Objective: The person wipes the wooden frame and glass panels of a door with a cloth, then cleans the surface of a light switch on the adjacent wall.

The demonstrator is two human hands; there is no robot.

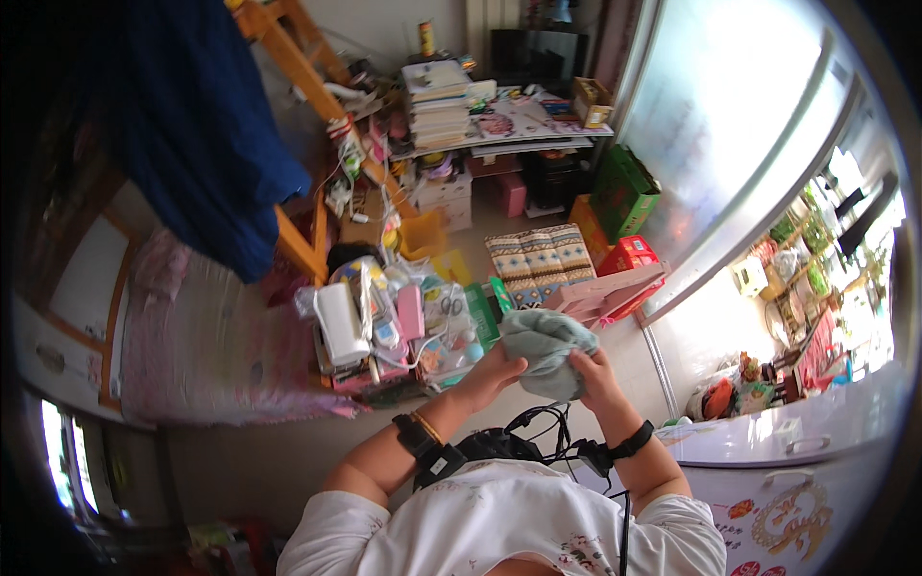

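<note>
A bunched grey-green cloth (pixel 545 346) is held up in front of me, folded over on itself. My left hand (pixel 495 372) grips its left edge, the thumb lying on the near side. On the opposite edge, my right hand (pixel 597 376) is closed round the cloth, thumb pressed on top. The fingers behind the cloth are hidden. Each wrist wears a black strap with a small box.
Left of my hands is a cluttered low surface with a white box (pixel 341 324), a pink box (pixel 410 311) and scissors (pixel 449 305). Beyond are a patterned folded mat (pixel 543 261), a green carton (pixel 624 190) and a desk (pixel 538 123). A white fridge (pixel 759 442) stands at right.
</note>
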